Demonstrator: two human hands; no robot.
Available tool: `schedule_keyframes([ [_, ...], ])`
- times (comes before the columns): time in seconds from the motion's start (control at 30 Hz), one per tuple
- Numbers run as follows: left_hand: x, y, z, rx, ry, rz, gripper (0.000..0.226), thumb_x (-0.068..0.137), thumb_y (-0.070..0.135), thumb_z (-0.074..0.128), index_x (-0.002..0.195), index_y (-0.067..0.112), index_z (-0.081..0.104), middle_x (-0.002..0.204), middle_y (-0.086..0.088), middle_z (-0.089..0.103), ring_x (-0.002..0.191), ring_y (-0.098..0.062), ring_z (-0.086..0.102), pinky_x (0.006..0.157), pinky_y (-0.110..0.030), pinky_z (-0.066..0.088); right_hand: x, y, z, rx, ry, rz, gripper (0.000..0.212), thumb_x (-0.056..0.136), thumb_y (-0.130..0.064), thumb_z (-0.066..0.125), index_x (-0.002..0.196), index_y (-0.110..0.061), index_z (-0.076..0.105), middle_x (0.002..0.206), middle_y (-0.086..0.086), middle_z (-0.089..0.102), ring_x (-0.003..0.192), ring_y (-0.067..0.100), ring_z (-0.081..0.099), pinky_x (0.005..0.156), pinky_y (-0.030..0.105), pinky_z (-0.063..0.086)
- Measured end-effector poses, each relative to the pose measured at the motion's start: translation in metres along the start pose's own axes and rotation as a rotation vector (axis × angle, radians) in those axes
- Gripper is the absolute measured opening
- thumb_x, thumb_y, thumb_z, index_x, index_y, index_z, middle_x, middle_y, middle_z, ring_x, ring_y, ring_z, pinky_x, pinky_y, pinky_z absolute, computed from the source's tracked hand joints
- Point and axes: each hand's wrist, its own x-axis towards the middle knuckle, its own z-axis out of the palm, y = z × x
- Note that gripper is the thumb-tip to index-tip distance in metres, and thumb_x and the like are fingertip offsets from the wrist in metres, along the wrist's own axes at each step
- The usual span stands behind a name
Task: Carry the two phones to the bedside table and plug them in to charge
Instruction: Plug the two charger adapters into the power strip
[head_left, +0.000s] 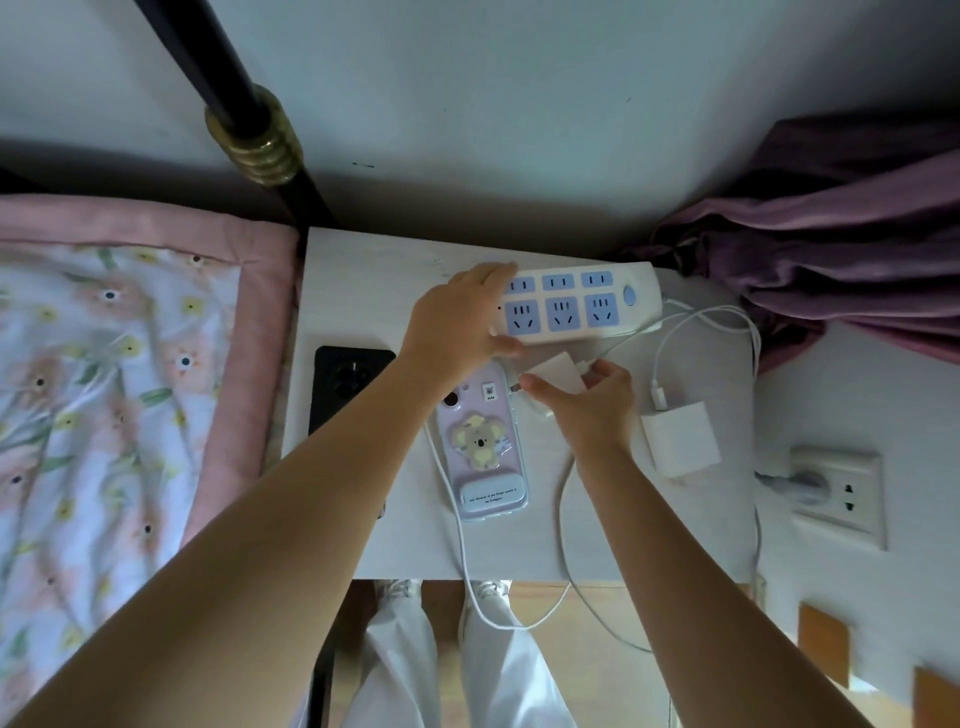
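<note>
Head view, looking down on the bedside table:

- Left hand (460, 317): fingers curled over the near end of the power strip (579, 301), thumb on its front edge, gripping it flat against the bedside table (363, 291).
- Right hand (592, 402): thumb and fingers pinched around a white charger plug (556, 375), held just in front of the strip and just above the table.
- Power strip: white body with blue sockets in two rows, lying along the rear of the table; all visible sockets are free.
- Pink phone (480, 447): face down at table centre, in a case with a koala-shaped grip; its top edge lies under the right hand's thumb.
- Black phone (345, 384): face down near the table's left edge, partly hidden by the left forearm.
- Second white charger (680, 439): resting on the right side of the table, with a white cable (706, 322) looped behind it.
- Another white cable (452, 519) runs along the pink phone's left side and hangs off the front edge.
- Wall socket (841, 488): right of the table, with a grey plug inserted.
- Floral quilt (104, 389): on the bed to the left.
</note>
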Motion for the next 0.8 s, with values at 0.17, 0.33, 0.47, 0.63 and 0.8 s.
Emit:
schedule_keyframes([
  [0.17,-0.001,0.0,-0.004,-0.082,0.021,-0.054,0.08,0.072,0.042,0.078,0.14,0.021,0.042,0.133,0.002,0.057,0.109,-0.02,0.06,0.084,-0.034,0.05,0.0,0.002,0.001,0.025,-0.043,0.052,0.082,0.032,-0.057,0.083,0.098,-0.012,0.065,0.092,0.004,0.071,0.078,0.021,0.068,0.069,0.037,0.059],
  [0.33,-0.001,0.002,-0.004,-0.075,0.035,-0.069,0.079,0.073,0.042,0.078,0.14,0.022,0.042,0.132,0.003,0.058,0.107,-0.02,0.061,0.082,-0.032,0.05,-0.003,-0.005,-0.002,-0.014,-0.082,0.006,0.088,0.03,-0.057,0.084,0.101,-0.012,0.055,0.099,0.006,0.061,0.078,0.02,0.064,0.064,0.035,0.057],
  [0.47,-0.001,0.002,-0.006,-0.083,0.027,-0.068,0.081,0.07,0.043,0.079,0.139,0.022,0.043,0.131,0.003,0.059,0.108,-0.02,0.061,0.083,-0.033,0.051,-0.006,-0.005,-0.011,-0.005,-0.066,-0.113,0.058,0.058,-0.03,0.088,0.096,-0.014,0.047,0.081,-0.006,0.055,0.071,0.013,0.057,0.059,0.029,0.052],
  [0.63,-0.001,0.001,-0.008,-0.101,0.026,-0.084,0.083,0.068,0.044,0.079,0.14,0.024,0.043,0.132,0.006,0.058,0.108,-0.018,0.061,0.083,-0.032,0.052,-0.011,-0.026,-0.025,0.327,-0.105,-0.124,0.055,0.068,-0.023,0.083,0.111,-0.021,0.05,0.094,-0.003,0.067,0.078,0.01,0.069,0.052,0.021,0.052],
  [0.8,-0.001,0.0,-0.009,-0.086,0.012,-0.095,0.087,0.067,0.048,0.079,0.141,0.027,0.04,0.133,0.007,0.057,0.11,-0.016,0.059,0.08,-0.03,0.052,-0.003,-0.068,-0.026,0.569,-0.205,0.002,0.029,0.075,-0.027,0.077,0.095,-0.017,0.059,0.087,0.006,0.066,0.055,0.012,0.06,0.046,0.023,0.045],
])
